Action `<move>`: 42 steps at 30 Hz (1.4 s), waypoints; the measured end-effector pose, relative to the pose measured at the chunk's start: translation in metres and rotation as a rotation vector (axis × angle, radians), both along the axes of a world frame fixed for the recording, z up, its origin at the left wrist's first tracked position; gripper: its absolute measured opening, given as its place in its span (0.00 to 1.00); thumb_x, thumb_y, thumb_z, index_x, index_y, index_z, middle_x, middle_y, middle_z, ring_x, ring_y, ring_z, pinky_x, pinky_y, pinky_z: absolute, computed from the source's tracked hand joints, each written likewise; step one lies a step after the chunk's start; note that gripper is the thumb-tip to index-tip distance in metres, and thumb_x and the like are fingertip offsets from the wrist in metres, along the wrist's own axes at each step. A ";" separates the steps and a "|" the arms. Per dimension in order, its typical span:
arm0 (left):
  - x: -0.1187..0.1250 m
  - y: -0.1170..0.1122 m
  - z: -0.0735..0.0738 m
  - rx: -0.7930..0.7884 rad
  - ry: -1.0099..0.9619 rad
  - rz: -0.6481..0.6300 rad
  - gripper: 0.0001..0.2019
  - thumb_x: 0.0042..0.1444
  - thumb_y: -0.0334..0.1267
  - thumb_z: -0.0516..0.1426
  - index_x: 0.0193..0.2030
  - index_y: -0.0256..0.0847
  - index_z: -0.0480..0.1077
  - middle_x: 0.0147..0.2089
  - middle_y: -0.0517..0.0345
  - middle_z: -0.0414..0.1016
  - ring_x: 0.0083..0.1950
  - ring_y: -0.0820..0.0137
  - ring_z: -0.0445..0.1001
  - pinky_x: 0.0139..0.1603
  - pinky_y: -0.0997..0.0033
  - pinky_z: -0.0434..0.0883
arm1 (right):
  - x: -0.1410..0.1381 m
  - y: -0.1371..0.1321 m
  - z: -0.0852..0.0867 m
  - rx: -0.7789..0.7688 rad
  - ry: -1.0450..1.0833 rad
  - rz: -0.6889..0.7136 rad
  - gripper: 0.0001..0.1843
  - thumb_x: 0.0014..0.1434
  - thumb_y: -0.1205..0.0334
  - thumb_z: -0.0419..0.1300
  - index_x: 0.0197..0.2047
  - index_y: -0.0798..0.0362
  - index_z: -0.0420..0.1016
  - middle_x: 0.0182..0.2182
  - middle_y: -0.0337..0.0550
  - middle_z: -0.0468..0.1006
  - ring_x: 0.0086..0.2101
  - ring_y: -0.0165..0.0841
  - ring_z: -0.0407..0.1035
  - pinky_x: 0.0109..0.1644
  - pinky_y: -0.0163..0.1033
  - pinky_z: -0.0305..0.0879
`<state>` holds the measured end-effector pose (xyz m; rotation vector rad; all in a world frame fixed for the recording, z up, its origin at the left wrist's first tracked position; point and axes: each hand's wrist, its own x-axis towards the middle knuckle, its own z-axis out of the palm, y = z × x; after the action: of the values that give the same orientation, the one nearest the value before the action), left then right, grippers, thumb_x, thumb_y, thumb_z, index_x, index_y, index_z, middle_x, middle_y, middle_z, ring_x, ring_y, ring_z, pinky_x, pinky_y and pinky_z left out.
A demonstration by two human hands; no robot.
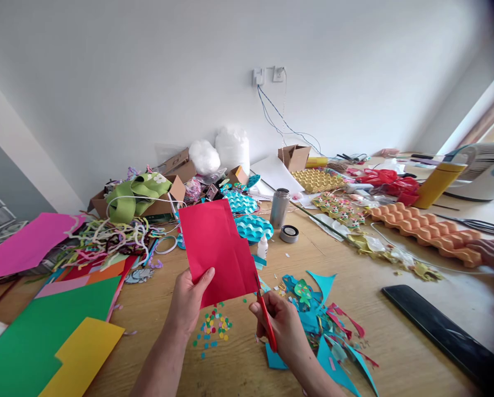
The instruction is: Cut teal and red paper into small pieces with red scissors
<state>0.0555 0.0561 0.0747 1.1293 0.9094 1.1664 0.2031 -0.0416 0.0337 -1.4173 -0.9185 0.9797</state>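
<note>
A red sheet of paper point(218, 242) with a step in its upper right edge is held up over the table by my left hand point(192, 295). The thumb lies on its front and the fingers are behind it, out of sight. My right hand point(282, 320) grips red-handled scissors point(267, 325), whose blades meet the paper's lower right edge. How far the blades are apart I cannot tell. Below the paper lie several small coloured paper dots point(214, 328). Blue and red paper scraps point(313, 309) are heaped beside my right hand.
Green card point(77, 314) and yellow card point(90, 347) lie at the left. A glue bottle point(262, 247), a metal flask point(279, 208) and its lid point(289, 234) stand behind the paper. A black phone point(433, 325) and orange egg tray point(427, 229) lie at the right, near another person's hand point(493, 253).
</note>
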 end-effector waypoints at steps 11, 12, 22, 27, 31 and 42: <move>-0.003 0.003 -0.008 0.006 -0.022 -0.134 0.17 0.48 0.41 0.61 0.43 0.33 0.73 0.38 0.50 0.77 0.40 0.62 0.74 0.43 0.65 0.68 | 0.001 -0.001 0.003 0.001 0.027 0.004 0.20 0.47 0.50 0.63 0.21 0.52 0.57 0.10 0.33 0.67 0.12 0.25 0.60 0.15 0.27 0.52; -0.003 0.002 -0.008 0.009 -0.021 -0.140 0.17 0.48 0.41 0.61 0.43 0.33 0.73 0.39 0.50 0.77 0.40 0.62 0.74 0.43 0.65 0.68 | 0.002 -0.001 0.002 0.002 0.027 0.003 0.20 0.47 0.50 0.63 0.21 0.52 0.57 0.10 0.33 0.67 0.12 0.25 0.61 0.15 0.27 0.52; -0.002 0.001 -0.007 0.005 -0.020 -0.154 0.16 0.48 0.41 0.60 0.43 0.34 0.73 0.40 0.49 0.77 0.41 0.62 0.74 0.44 0.65 0.68 | 0.000 -0.001 0.002 -0.017 0.079 -0.019 0.19 0.45 0.52 0.65 0.21 0.52 0.59 0.09 0.30 0.64 0.11 0.24 0.58 0.14 0.27 0.51; -0.001 -0.001 -0.006 0.005 -0.013 -0.160 0.17 0.48 0.41 0.61 0.42 0.33 0.74 0.38 0.50 0.77 0.39 0.63 0.74 0.42 0.66 0.68 | 0.001 0.001 0.003 -0.003 0.081 -0.009 0.19 0.40 0.55 0.69 0.22 0.53 0.61 0.13 0.29 0.62 0.15 0.24 0.60 0.17 0.29 0.57; -0.002 -0.001 -0.006 0.011 0.000 -0.164 0.16 0.48 0.41 0.60 0.41 0.34 0.74 0.37 0.51 0.77 0.38 0.64 0.73 0.40 0.67 0.68 | 0.003 0.001 0.001 0.020 0.069 0.004 0.20 0.37 0.57 0.70 0.22 0.53 0.60 0.16 0.29 0.61 0.17 0.24 0.59 0.21 0.31 0.62; -0.001 -0.001 -0.003 -0.043 -0.043 -0.159 0.16 0.46 0.41 0.62 0.40 0.34 0.74 0.37 0.51 0.78 0.39 0.61 0.74 0.42 0.64 0.69 | 0.005 -0.001 0.003 0.054 -0.052 0.037 0.21 0.40 0.53 0.69 0.23 0.53 0.61 0.19 0.32 0.63 0.21 0.26 0.61 0.23 0.31 0.58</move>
<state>0.0547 0.0552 0.0712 1.1169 0.7936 1.0324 0.2080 -0.0426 0.0367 -1.3901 -1.0062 0.9425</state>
